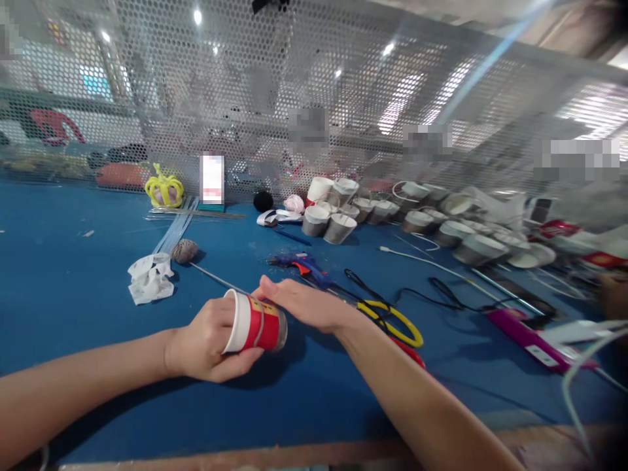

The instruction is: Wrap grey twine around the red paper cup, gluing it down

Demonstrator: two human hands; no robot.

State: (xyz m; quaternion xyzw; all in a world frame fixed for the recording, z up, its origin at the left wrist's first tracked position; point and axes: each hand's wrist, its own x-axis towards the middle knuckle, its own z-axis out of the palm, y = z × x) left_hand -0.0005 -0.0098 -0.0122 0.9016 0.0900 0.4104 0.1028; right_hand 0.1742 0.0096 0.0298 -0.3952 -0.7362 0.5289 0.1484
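My left hand [209, 340] grips a paper cup [262, 324], its fingers inside the mouth and its thumb along the outside. The cup lies tilted on its side, white at the rim and red with yellow marks on the wall. Grey yarn goes round its middle and covers the base end. Against the cup's far side is my right hand [304, 302], closed at the yarn strand, thumb up and fingertips partly hidden. From there the grey yarn [216, 277] stretches left to a small grey ball [184, 250] on the blue table [196, 412].
Behind the right hand lie a blue glue gun [304, 267] and yellow-handled scissors [397, 324]. Several grey-wrapped cups [338, 227] stand at the back, before a perforated metal screen [255, 85]. Cables and a purple power strip [527, 340] lie right; crumpled white paper [151, 278] lies left.
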